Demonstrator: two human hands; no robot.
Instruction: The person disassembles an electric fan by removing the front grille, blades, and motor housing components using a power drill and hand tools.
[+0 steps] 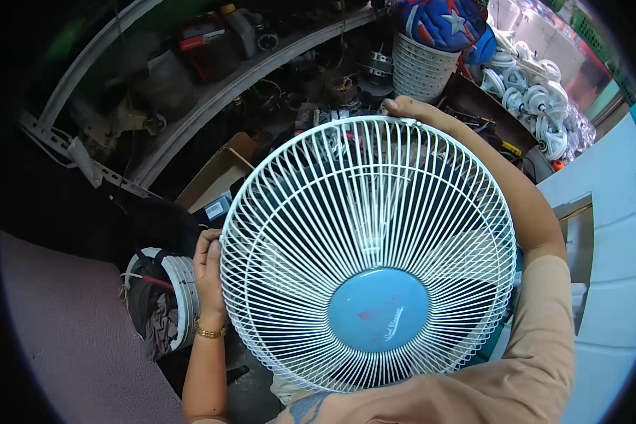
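A round fan guard (371,167) of white wire, with a light blue centre cap (379,311), fills the middle of the view, close to my body. Pale fan blades (283,268) show through its wires. My left hand (209,272), a gold bracelet at its wrist, grips the guard's left rim with fingers curled at the edge. Reaching around the right side, my right hand (411,109) closes on the top rim beside a small white clip (408,121). The parts of both hands behind the rim are hidden.
A white bucket (184,297) with dark cloth stands at left, by a purple-covered surface (78,332). Cluttered shelves (254,67) and a cardboard box (215,172) lie beyond. White plastic parts (537,99) are heaped far right, near a stack of white baskets (420,67).
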